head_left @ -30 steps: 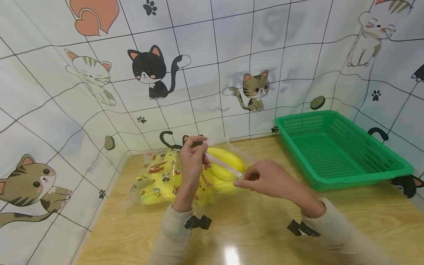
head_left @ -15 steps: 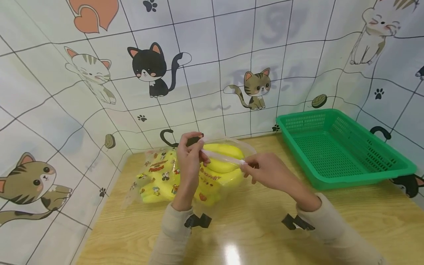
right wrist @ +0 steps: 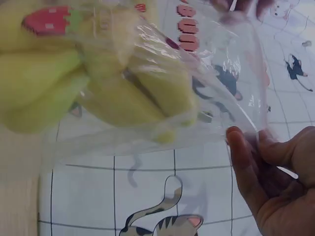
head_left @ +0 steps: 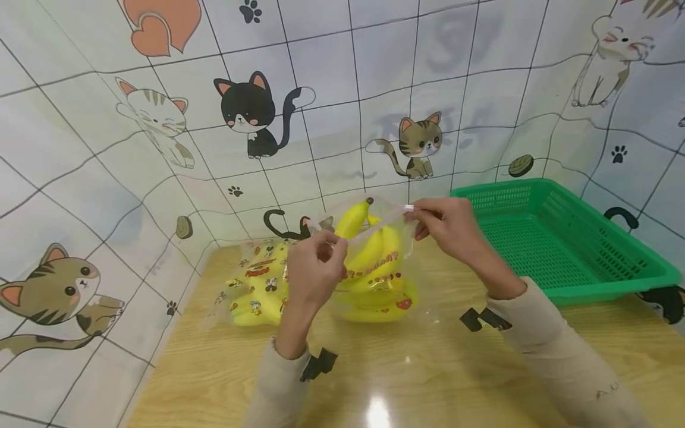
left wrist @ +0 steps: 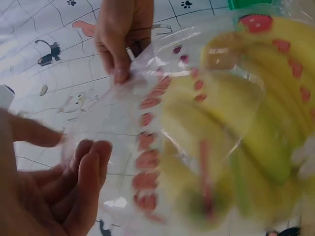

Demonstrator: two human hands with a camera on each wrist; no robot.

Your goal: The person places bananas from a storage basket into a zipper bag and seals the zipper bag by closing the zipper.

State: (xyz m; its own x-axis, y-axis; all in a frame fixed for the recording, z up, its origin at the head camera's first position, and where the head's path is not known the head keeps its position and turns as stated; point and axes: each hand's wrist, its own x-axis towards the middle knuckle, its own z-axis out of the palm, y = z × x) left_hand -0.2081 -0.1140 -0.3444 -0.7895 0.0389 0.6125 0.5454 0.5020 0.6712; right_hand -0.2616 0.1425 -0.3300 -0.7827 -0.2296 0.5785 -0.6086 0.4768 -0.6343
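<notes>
Fingers of the left hand (head_left: 316,267) and right hand (head_left: 446,223) pinched the top edge of a clear bag (head_left: 369,267) holding bananas (head_left: 374,252).

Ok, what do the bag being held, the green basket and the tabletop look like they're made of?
Bag: thin clear plastic film, glossy and creased, bananas visible through it. Green basket: probably moulded rigid plastic, perforated mesh walls. Tabletop: wood-grain surface, likely laminate or varnished, with a bright light glare.
</notes>
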